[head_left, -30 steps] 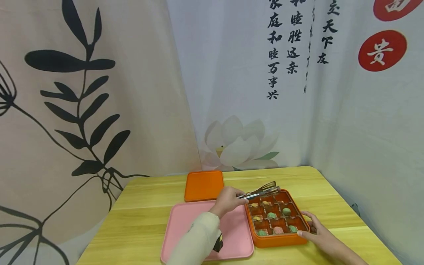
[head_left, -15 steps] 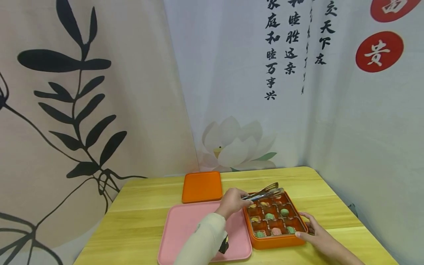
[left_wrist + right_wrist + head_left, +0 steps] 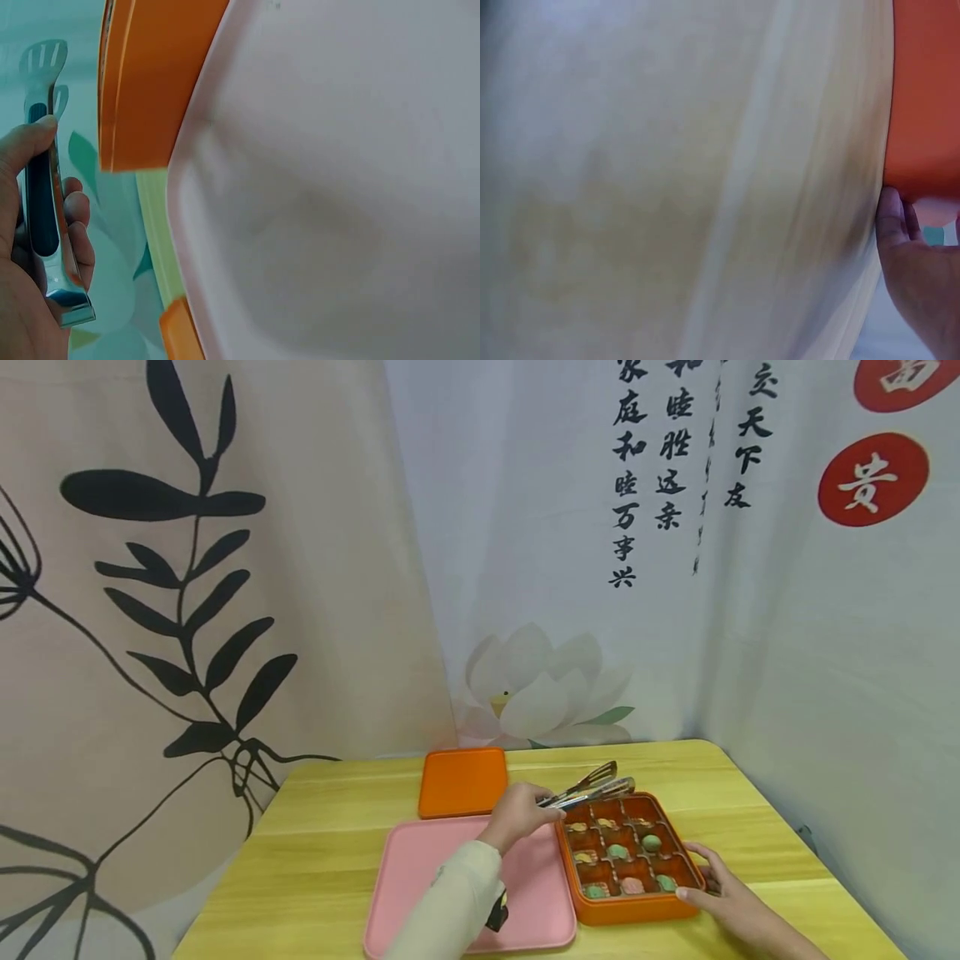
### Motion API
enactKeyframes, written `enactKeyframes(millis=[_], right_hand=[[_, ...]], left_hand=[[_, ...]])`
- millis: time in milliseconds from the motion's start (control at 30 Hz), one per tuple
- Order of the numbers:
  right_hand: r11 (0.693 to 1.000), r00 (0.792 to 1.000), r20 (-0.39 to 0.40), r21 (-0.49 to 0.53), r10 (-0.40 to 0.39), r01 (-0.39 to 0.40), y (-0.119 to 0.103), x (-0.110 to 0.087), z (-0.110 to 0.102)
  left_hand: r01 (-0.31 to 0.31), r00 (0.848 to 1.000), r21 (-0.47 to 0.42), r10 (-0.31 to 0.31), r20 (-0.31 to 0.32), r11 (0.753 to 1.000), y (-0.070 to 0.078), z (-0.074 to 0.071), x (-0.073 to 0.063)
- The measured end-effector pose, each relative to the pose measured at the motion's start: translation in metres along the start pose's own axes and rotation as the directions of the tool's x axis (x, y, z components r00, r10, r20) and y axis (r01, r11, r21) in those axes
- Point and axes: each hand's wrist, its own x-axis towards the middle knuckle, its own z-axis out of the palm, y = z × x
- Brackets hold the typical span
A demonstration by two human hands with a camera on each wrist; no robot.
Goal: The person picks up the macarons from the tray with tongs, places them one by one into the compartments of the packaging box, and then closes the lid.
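Observation:
My left hand grips metal tongs by the handle, over the back left corner of an orange box. The tongs' slotted heads stand apart, with nothing seen between them. In the left wrist view, the thumb lies along the dark grip of the tongs. Inside the box, a divided insert holds small pieces, such as a green one, a pink one and yellowish ones. My right hand holds the box's front right corner, thumb at the front and fingers along the side; the right wrist view shows fingertips at the orange wall.
A pink tray lies left of the box, beneath the left forearm. Behind it lies a flat orange lid or tray. All rest on a yellow wood-grain table, with a printed curtain behind.
The tongs have shifted slightly left and up relative to the box, and their heads stand further apart than half a second ago. The right hand keeps its hold on the box.

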Motion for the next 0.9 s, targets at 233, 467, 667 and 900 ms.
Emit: enactKeyframes(millis=[233,467,667,900], right_hand=[[1.000,1.000,0.000,-0.011,0.013,-0.013,-0.001,0.000,-0.002],[1.000,1.000,0.008,-0.029,-0.002,0.002,-0.001,-0.001,-0.001],[0.999,1.000,0.020,-0.031,-0.022,0.023,0.001,-0.001,-0.002],[0.999,1.000,0.020,-0.033,-0.007,0.008,0.000,0.000,-0.001]], left_hand=[[-0.032,0.996,-0.042,0.028,-0.087,0.999,-0.025,-0.032,-0.003],[0.033,0.981,-0.085,-0.048,-0.190,0.996,-0.059,-0.072,-0.012],[0.164,0.943,-0.045,-0.170,-0.285,0.985,-0.088,-0.108,-0.026],[0.260,0.882,-0.073,-0.267,-0.389,0.963,-0.125,-0.145,-0.051]])
